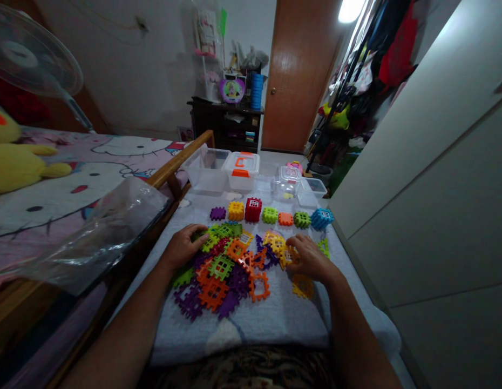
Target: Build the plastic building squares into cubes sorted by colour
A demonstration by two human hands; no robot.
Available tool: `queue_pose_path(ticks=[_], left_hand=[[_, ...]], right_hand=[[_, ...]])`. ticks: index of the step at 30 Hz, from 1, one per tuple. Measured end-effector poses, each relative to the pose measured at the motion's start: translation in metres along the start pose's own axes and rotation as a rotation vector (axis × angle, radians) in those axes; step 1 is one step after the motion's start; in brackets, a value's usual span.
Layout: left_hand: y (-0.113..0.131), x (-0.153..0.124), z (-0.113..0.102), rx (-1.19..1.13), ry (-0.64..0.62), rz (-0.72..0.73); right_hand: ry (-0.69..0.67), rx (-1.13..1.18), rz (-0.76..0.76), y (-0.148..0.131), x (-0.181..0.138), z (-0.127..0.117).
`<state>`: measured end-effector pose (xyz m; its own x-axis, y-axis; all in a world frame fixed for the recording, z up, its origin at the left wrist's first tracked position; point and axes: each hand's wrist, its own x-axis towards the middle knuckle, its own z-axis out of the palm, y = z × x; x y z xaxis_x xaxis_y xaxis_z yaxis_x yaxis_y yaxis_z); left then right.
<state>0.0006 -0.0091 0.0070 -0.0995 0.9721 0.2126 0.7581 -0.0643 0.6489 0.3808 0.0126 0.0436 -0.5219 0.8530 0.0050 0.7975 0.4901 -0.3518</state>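
Observation:
My left hand [184, 247] rests at the left side of a mixed pile of plastic interlocking tiles, its fingers and thumb on a light green tile [209, 242]. On the right, my right hand [311, 256] closes its fingers and thumb on a yellow tile [288, 257], beside more yellow tiles [274, 240]. Between the hands lie an orange tile [213, 292], purple tiles [189, 300] and a green tile [221, 267]. Below the right hand is a separate yellow-orange tile [302, 286]. Part of what each hand touches is hidden by the fingers.
Behind the pile runs a row of stacks sorted by colour, among them a red stack [253, 210] and a blue stack [321, 218]. Clear plastic boxes [206, 170] and an orange-latched box [243, 168] stand farther back. A wooden bed rail [165, 172] borders the left, a white cabinet [429, 178] the right.

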Motion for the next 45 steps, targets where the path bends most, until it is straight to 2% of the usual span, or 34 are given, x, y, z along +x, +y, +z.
queue_pose_path(ticks=[5, 10, 14, 18, 21, 23, 25, 27, 32, 40, 45], left_hand=[[-0.001, 0.000, 0.000, 0.000, -0.009, -0.014], [-0.001, -0.001, 0.000, 0.000, -0.015, -0.024], [-0.002, 0.000, -0.001, 0.012, -0.008, 0.000], [-0.005, 0.003, -0.002, 0.042, 0.052, 0.046], [0.004, 0.004, -0.005, 0.057, 0.106, 0.104], [0.020, 0.003, -0.008, 0.066, 0.106, 0.148], [0.042, 0.001, -0.010, 0.062, 0.055, 0.188], [0.067, 0.000, -0.008, 0.042, -0.081, 0.241], [0.110, 0.009, 0.014, 0.066, -0.355, 0.372], [0.127, 0.038, 0.056, 0.225, -0.616, 0.426], [0.135, 0.039, 0.067, 0.306, -0.641, 0.425]], right_hand=[[0.073, 0.033, -0.056, 0.001, 0.020, -0.009], [-0.033, 0.019, -0.030, 0.002, 0.041, -0.005], [-0.060, 0.027, -0.050, 0.005, 0.044, 0.001], [-0.075, 0.042, -0.077, 0.011, 0.042, 0.004], [-0.066, 0.045, -0.098, 0.013, 0.042, 0.003], [-0.040, 0.057, -0.114, 0.008, 0.042, 0.003], [-0.010, 0.076, -0.140, -0.001, 0.044, 0.003], [0.014, 0.081, -0.167, -0.011, 0.045, 0.005], [0.003, 0.039, -0.179, -0.020, 0.048, 0.015], [0.043, 0.204, -0.227, 0.002, 0.045, 0.018], [0.063, 0.303, -0.206, 0.006, 0.045, 0.026]])
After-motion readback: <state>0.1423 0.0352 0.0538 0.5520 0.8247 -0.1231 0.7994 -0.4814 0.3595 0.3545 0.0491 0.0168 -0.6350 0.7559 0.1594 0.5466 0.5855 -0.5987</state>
